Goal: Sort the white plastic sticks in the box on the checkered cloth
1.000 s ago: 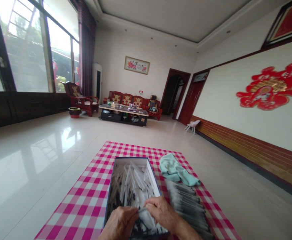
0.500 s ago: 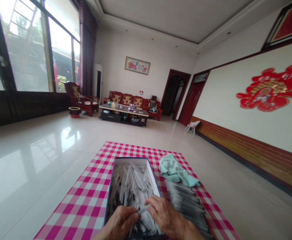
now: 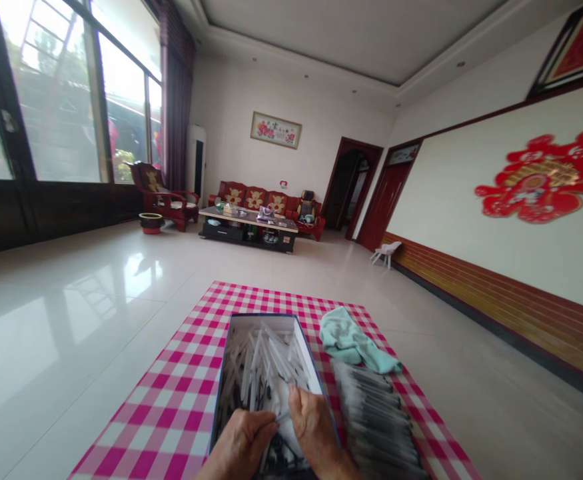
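Translucent plastic, by its look, makes up the thin piece (image 3: 282, 419) held over the near end of the box (image 3: 312, 358), at about half past five from the box's centre, with twelve pointing away from the person. It is probably very light and fairly stiff, smooth enough to turn or slip in dry fingers, and it might bend or crack if squeezed hard at mid-length; a light pinch close to each end seems the surest hold. At seven o'clock, the left hand (image 3: 245, 435) pinches one end between thumb and bent forefinger, knuckles up, its wrist low. At five, the right hand (image 3: 313, 425) stands more on edge, thumb pointing to twelve, fingers curled and apparently closed round the other end, though their undersides are hidden. Beneath both hands lie loose pale strips (image 3: 275, 353); a pale-green cloth (image 3: 354, 341) rests at two, and a row of dark-tipped sticks (image 3: 377, 417) at four.
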Available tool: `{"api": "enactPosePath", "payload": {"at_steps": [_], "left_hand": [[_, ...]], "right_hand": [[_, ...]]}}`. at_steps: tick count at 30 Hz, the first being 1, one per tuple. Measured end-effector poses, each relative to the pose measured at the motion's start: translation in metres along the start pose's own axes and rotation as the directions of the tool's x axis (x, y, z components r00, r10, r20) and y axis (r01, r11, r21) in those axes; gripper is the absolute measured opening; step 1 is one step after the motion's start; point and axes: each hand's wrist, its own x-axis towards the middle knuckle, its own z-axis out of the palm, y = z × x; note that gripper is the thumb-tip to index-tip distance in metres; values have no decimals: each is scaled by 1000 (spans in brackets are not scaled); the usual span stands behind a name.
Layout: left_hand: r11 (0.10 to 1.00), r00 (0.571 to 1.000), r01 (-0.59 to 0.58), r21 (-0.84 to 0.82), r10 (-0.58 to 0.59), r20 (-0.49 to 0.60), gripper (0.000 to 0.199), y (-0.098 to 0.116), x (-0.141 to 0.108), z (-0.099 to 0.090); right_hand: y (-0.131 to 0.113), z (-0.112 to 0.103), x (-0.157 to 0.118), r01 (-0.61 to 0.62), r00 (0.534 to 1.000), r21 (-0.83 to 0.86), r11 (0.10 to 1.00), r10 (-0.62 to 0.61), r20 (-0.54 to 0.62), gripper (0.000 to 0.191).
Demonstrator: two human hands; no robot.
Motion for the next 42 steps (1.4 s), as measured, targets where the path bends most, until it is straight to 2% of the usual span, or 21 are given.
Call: {"api": "enactPosePath", "payload": {"at_steps": [6,10,12,14,17,20,23,25,27,29,33,35,39,42], "left_hand": [[945,997,-53,322,68,-35,26,5,-4,3],[872,997,-76,484,78,16,23,8,-5,3],[866,997,-76,495,76,21,24,7,-5,3],[907,998,-43,420,55,-17,25,7,-5,4],[984,998,16,178,-5,-63,29,7,-4,4],[997,999,50,-62,-51,-18,35,7,0,0],[958,995,96,-270,-87,46,42,2,4,-3],[928,991,135,-347,-127,46,44,-4,6,-2],[899,984,156,-408,-176,-12,43,-10,7,2],[882,977,154,-445,-202,-63,43,-14,8,5],[876,977,146,-461,-201,-73,42,-14,8,7],[873,975,151,-464,-209,-76,43,-13,8,5],[859,967,172,-483,-241,-85,45,-12,9,4],[845,961,174,-506,-258,-99,47,-14,9,7]], "right_hand": [[-4,-7,4,-112,968,-11,994,112,227,53],[-5,-4,6,-198,951,31,980,185,247,53],[-4,-4,8,-216,949,71,974,193,250,54],[-3,-5,12,-198,950,115,973,161,268,55],[-2,-13,18,-151,951,202,968,86,297,55],[4,-21,25,-132,958,266,955,54,281,54],[19,-30,33,-203,965,301,932,138,224,58],[30,-34,37,-294,948,331,897,229,223,61],[37,-35,39,-336,928,340,879,247,278,60],[36,-32,36,-324,909,328,888,196,369,55],[26,-20,28,-304,832,287,909,106,545,50],[24,-16,26,-285,816,248,926,99,569,42],[25,-13,22,-224,816,150,963,101,569,13],[21,-8,14,-227,818,61,972,157,553,9]]}}
